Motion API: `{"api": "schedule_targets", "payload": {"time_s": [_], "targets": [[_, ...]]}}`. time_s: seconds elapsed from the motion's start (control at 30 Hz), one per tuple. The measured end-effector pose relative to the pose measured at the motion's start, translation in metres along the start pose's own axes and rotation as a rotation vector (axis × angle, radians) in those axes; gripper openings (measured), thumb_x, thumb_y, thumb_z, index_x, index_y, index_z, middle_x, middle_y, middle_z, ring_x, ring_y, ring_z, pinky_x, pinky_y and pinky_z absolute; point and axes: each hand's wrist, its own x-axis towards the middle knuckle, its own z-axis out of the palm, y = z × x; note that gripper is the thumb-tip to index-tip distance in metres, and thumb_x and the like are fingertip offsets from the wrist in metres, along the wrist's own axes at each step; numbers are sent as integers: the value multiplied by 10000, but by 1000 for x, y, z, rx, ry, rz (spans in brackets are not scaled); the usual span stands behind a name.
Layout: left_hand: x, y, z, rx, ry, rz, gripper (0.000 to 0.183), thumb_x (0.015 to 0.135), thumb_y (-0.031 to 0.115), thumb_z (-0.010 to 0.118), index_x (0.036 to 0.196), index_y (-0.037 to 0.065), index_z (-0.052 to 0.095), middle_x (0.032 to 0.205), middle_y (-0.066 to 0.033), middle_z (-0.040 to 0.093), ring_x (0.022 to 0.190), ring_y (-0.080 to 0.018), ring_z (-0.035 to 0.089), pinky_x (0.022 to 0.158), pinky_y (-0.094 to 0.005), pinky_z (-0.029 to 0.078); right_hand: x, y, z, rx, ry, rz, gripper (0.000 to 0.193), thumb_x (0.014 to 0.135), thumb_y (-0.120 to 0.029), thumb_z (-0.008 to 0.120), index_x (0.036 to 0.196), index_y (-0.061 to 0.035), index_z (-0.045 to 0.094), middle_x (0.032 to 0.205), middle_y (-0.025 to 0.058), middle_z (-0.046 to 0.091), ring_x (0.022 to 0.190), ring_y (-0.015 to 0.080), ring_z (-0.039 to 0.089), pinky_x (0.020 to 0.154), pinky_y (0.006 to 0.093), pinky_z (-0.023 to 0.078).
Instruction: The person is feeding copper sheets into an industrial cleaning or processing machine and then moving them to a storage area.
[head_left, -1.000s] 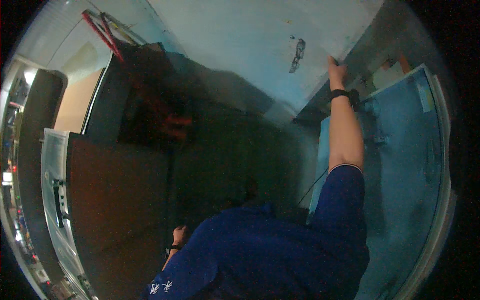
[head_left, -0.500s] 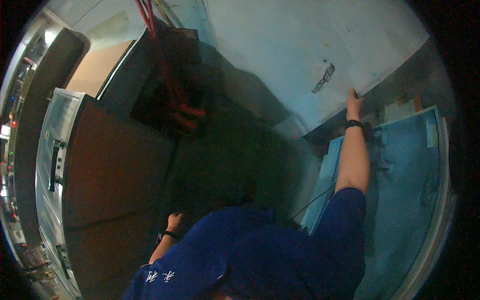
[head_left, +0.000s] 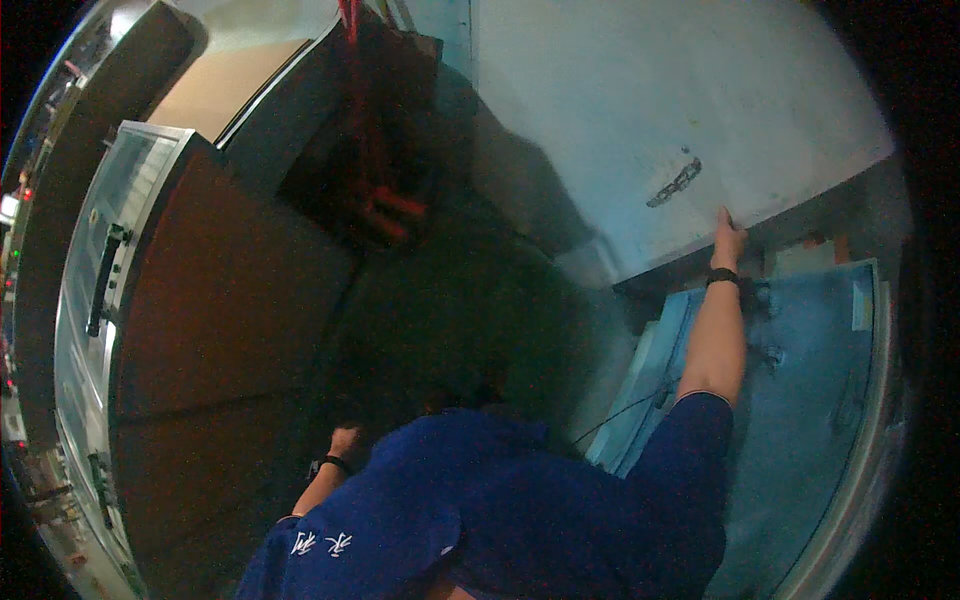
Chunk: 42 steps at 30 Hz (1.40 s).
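Observation:
My right arm reaches out ahead to the right, a dark band on its wrist. The right hand (head_left: 729,242) is at the lower edge of a large pale panel (head_left: 620,110), its fingers closed on that edge as far as I can see. A dark, elongated mark or fitting (head_left: 675,183) shows on the panel just left of the hand. Down by my left side hangs my left hand (head_left: 345,440), also with a dark wristband. It lies in shadow and its fingers are too dark to make out.
A blue cabinet-like surface (head_left: 800,400) stands close on my right, with a thin dark cable (head_left: 622,408) beside it. On the left is a brown-sided unit (head_left: 210,340) with a metal front and a black handle (head_left: 104,280). Red hose-like pieces (head_left: 395,210) lie in shadow ahead.
The view has turned slightly, so the panel and my right hand appear lower in the picture. The right hand stays at the panel's edge; the left still hangs at my side.

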Motion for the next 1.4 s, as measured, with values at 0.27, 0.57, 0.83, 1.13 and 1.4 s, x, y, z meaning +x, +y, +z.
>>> {"api": "schedule_targets", "payload": {"time_s": [0.27,0.57,0.83,1.13,1.4], "targets": [[58,-62,44,647,-157,466,253,778,219,500,951,74,615,924,-135,624,840,-322,593,703,-401,475,-21,-33,-19,130,60,-145,736,718,-497,632,1153,71,457,1181,167,498,1069,269,487,881,373,375],[169,202,49,-295,-85,197,292,817,209,502,1010,7,588,984,-186,598,904,-327,570,754,-379,462,12,-2,-7,687,113,-198,588,745,-298,674,1147,70,452,1115,142,528,1014,233,496,896,365,376],[137,430,65,-267,-39,280,343,801,232,542,1031,-22,565,990,-157,609,899,-258,583,761,-336,457,30,-19,10,385,377,-114,516,744,-283,660,1026,112,485,1048,169,554,860,237,548,741,360,459],[158,355,84,-275,-138,-12,278,813,176,552,1001,-27,574,862,-100,620,747,-183,575,649,-304,460,81,33,15,316,368,-277,506,739,-306,670,919,134,497,910,169,577,778,238,529,707,370,440],[169,395,76,-314,-70,-126,256,792,195,553,932,-10,614,852,-108,633,778,-202,592,682,-323,465,56,2,16,266,377,-362,478,757,-260,657,981,126,488,986,132,558,837,192,515,745,338,431]]}}
